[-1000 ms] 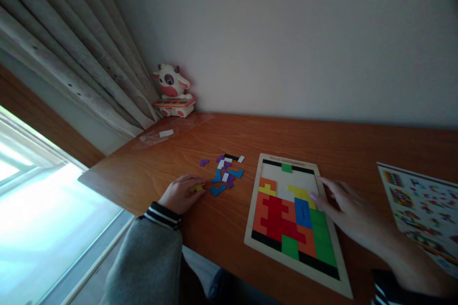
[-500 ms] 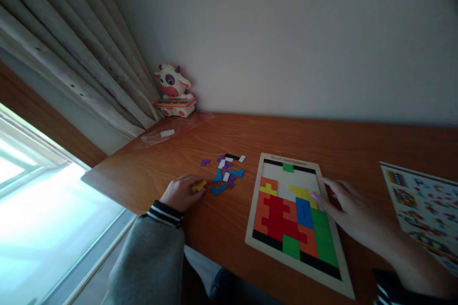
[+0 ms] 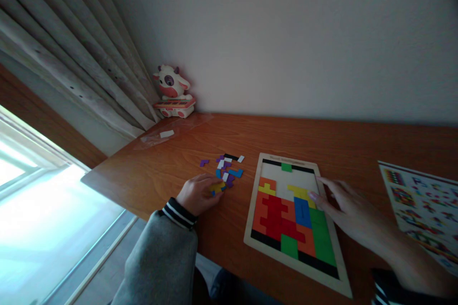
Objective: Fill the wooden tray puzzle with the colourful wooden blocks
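My left hand (image 3: pixel 198 194) is closed on a yellow puzzle piece (image 3: pixel 217 186), just above the wood table by the loose pile. A blue piece (image 3: pixel 235 173) and a purple piece (image 3: pixel 230 179) lie close to its fingertips. My right hand (image 3: pixel 345 205) rests at the right side of the wooden puzzle board (image 3: pixel 252 200), fingers apart and stretched out. Its thumb touches a yellow piece (image 3: pixel 301 194) in the board. Red, orange, blue, green and black pieces fill the board's lower part; bare white shows higher up.
A picture sheet (image 3: pixel 422 205) lies right of the board. Beyond the pile, a cow toy (image 3: pixel 173 90) sits at the table's back left corner. Clear plastic with a white label (image 3: pixel 166 134) lies before it. Curtains (image 3: pixel 78 52) and a bright window border the left side.
My left hand has moved right with the yellow piece, to the near edge of the pile, and now covers part of the blue pieces. My right hand stays at the board.
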### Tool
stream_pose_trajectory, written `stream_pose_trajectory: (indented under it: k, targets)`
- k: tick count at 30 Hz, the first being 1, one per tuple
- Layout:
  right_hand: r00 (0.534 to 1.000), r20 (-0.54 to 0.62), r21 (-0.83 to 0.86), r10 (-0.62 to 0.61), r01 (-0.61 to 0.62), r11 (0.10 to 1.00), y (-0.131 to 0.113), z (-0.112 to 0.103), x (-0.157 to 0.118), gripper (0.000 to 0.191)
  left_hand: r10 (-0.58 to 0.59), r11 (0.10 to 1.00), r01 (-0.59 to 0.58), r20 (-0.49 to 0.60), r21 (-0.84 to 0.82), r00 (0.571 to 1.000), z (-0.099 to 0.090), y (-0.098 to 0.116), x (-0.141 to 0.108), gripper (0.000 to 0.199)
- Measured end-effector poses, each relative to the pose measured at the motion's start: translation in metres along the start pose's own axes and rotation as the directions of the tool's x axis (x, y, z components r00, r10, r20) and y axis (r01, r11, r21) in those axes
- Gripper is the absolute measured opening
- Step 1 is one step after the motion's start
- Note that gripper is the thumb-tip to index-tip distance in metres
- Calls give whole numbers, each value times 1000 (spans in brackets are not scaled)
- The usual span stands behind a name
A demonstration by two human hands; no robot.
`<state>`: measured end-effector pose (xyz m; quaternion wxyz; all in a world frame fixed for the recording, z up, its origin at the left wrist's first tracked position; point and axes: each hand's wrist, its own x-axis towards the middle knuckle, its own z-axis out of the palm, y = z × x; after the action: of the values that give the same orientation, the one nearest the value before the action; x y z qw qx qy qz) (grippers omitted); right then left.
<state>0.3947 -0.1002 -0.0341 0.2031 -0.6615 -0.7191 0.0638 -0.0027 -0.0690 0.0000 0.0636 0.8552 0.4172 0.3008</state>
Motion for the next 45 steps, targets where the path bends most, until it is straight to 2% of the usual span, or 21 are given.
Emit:
stream_pose_trajectory:
  k: [3, 6, 9, 11, 13, 16, 18, 20, 23, 27, 31, 33, 36, 38, 39, 41, 45]
  targets:
    - [1000, -17, 2, -4, 4, 1000, -2, -2, 0, 53, 28, 998, -30, -49, -56, 998, 7, 8, 6, 26]
    - [996, -82, 34, -22, 25, 999, -15, -11, 3, 47, 52, 986, -62, -68, -154, 996, 18, 24, 19, 26]
    - [983, -148, 164, -108, 132, 978, -37, -22, 6, 39, -55, 936, 34, -50, -350, 997, 34, 47, 35, 24]
    - [973, -161, 256, -167, 205, 945, -52, -29, 7, 36, -179, 811, 157, 16, -563, 984, 46, 62, 48, 26]
    - [958, -176, 306, -227, 273, 912, -65, -33, 6, 35, -227, 636, 241, 120, -733, 966, 58, 74, 59, 30]
    - [930, -210, 329, -303, 359, 874, -74, -39, 5, 29, -172, 450, 309, 259, -838, 951, 69, 89, 77, 34]
    - [916, -251, 321, -314, 385, 865, -74, -42, 5, 22, -95, 374, 331, 319, -866, 943, 73, 97, 88, 36]
    - [910, -288, 308, -299, 383, 871, -72, -45, 5, 21, -55, 330, 323, 324, -887, 945, 74, 104, 97, 37]
    - [924, -290, 289, -248, 332, 898, -70, -48, 5, 21, -53, 358, 290, 291, -887, 955, 74, 109, 104, 40]
    - [949, -249, 279, -194, 262, 924, -66, -47, 4, 21, -9, 412, 251, 271, -876, 963, 80, 105, 99, 38]
    - [961, -233, 271, -148, 211, 939, -58, -43, 3, 20, -89, 503, 218, 201, -836, 976, 87, 95, 96, 34]
    - [969, -222, 265, -109, 168, 949, -52, -42, 4, 21, -141, 576, 201, 146, -792, 979, 87, 89, 98, 30]
    - [978, -209, 253, -1, 55, 966, -45, -41, 3, 23, -189, 788, 133, -30, -600, 982, 83, 78, 101, 19]
    - [976, -205, 258, 68, -13, 966, -41, -40, 3, 25, -155, 922, 100, -120, -374, 981, 80, 70, 101, 14]
    - [975, -206, 262, 88, -32, 965, -39, -39, 3, 26, -126, 960, 88, -131, -267, 983, 78, 67, 101, 13]
    - [972, -214, 258, 96, -39, 965, -36, -38, 3, 27, -77, 991, 62, -120, -123, 990, 75, 62, 100, 13]
    - [976, -216, 184, 28, 12, 983, -30, -38, 3, 24, -19, 998, 13, -124, -56, 992, 74, 56, 98, 14]
